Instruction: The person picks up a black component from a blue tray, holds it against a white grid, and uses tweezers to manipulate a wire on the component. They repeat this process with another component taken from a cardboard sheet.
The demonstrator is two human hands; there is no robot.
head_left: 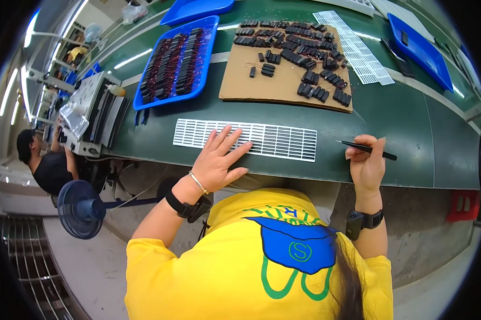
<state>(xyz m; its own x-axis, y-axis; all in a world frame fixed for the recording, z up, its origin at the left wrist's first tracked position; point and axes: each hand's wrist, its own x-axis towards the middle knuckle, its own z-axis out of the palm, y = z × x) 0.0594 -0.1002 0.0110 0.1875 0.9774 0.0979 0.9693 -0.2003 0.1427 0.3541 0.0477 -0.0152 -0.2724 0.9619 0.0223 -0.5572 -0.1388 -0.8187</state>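
Before me on the green workbench lies a long white sheet of label strips [288,143], ruled into rows of dark narrow cells. My left hand [217,158] rests on its left half, palm down with the fingers spread. To the right of the sheet, my right hand [367,165] is raised near the bench edge. Its fingers pinch a pair of dark tweezers [382,153], whose tips point left toward the sheet. Beyond the sheet, a brown cardboard piece [283,94] carries many small black block-shaped parts [299,58] in loose rows and clusters.
A blue tray [211,53] packed with black wired parts stands at the far left. Another blue tray [419,53] is at the far right, near a second white strip sheet [358,50]. A blue fan [81,208] and a seated person [51,168] are left of the bench.
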